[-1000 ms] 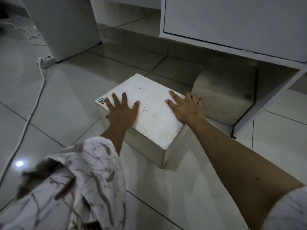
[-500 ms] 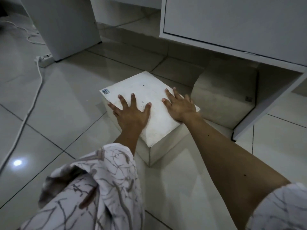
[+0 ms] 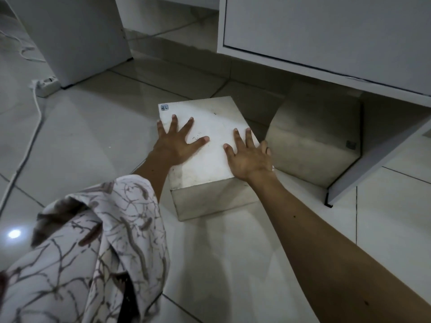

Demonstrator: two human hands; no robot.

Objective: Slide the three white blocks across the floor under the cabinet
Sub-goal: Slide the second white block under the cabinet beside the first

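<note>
One pale square block (image 3: 312,141) under white cabinet (image 3: 326,36) at right; second white block (image 3: 205,145) centre, outside, left hand (image 3: 173,145) and right hand (image 3: 250,157) flat, fingers spread wide; third unseen.

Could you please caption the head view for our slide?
Both hands, left hand and right hand, flat atop a white rectangular block beside a cabinet.

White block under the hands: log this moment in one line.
left hand flat on white block | right hand flat on it | second block under cabinet | stage: sliding
</note>
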